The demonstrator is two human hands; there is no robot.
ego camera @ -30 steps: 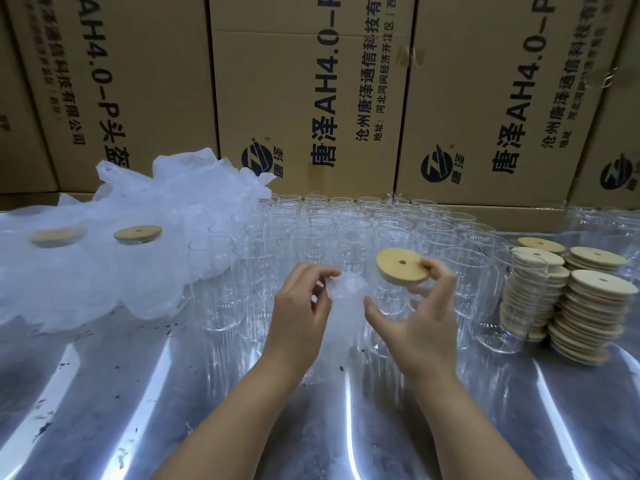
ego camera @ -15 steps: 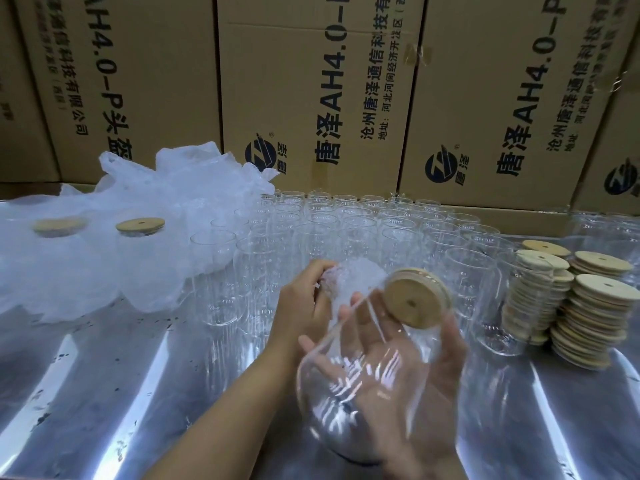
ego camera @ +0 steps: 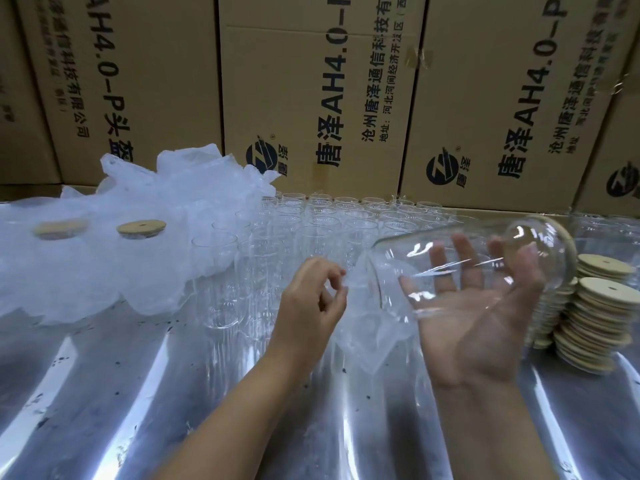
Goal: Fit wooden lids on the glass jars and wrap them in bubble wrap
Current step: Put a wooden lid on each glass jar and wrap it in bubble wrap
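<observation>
Holding the glass jar (ego camera: 450,251) on its side in my right hand (ego camera: 485,323), palm up, off the table. Right fingers (ego camera: 465,258) are spread and nearly straight under and behind the glass; I see them through the wall. Thumb (ego camera: 528,271) stands up near the jar's right end. Can't tell whether the thumb presses the glass or just sits beside it.

Wooden lid (ego camera: 570,258) is on the jar's right end, only its tan edge showing. Jar base points left, toward my left hand (ego camera: 311,303).

Left hand has its fingers curled, thumb and forefinger pinching the top edge of a bubble wrap sheet (ego camera: 375,337). Sheet hangs down between both hands, just below and left of the jar base. Whether it touches the jar, can't tell.

Around:
- rows of empty glass jars (ego camera: 311,230) upright behind my hands
- stacks of wooden lids (ego camera: 595,323) on the right, just beyond the held jar
- bubble wrap pile (ego camera: 121,265) on the left, with two lidded jars (ego camera: 140,227) in it
- metal table (ego camera: 173,393) under all
- cardboard boxes (ego camera: 311,81) along the back
</observation>
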